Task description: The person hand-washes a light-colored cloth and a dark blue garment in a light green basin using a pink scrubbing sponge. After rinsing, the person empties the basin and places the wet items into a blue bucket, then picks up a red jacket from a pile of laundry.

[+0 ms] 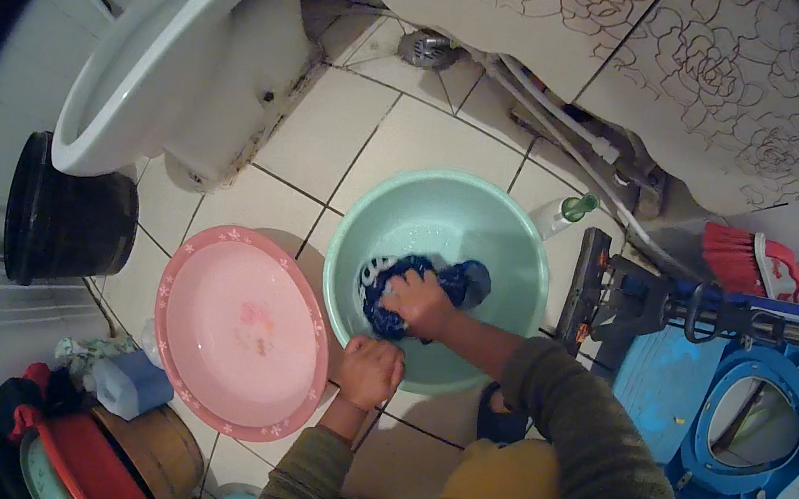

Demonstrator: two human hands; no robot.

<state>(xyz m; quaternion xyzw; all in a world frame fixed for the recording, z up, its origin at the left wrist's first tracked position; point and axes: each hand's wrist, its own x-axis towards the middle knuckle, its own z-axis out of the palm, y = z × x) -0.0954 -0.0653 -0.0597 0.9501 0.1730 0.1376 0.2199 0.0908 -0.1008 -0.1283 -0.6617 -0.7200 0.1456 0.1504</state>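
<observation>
A mint-green plastic basin (pixel 450 180) stands on the tiled floor before me, with a little water in its bottom. In it lies a bunched, wet dark blue garment (pixel 452 283) with white trim or lettering at its left side. My right hand (pixel 419 301) reaches over the basin and grips the cloth from above, fingers bent into it. At the basin's near left rim, my left hand (pixel 369 373) is curled around the edge, its fingertips partly hidden.
Left of the green basin is a pink basin (pixel 235 402); beyond it stand a black bucket (pixel 70 221) and a white pedestal sink (pixel 219 67). A green-capped bottle (pixel 563 214), a floor squeegee (pixel 587 289), a red broom (pixel 739 256) and a blue toilet seat (pixel 696 440) are at right. A floor drain (pixel 426 48) lies ahead.
</observation>
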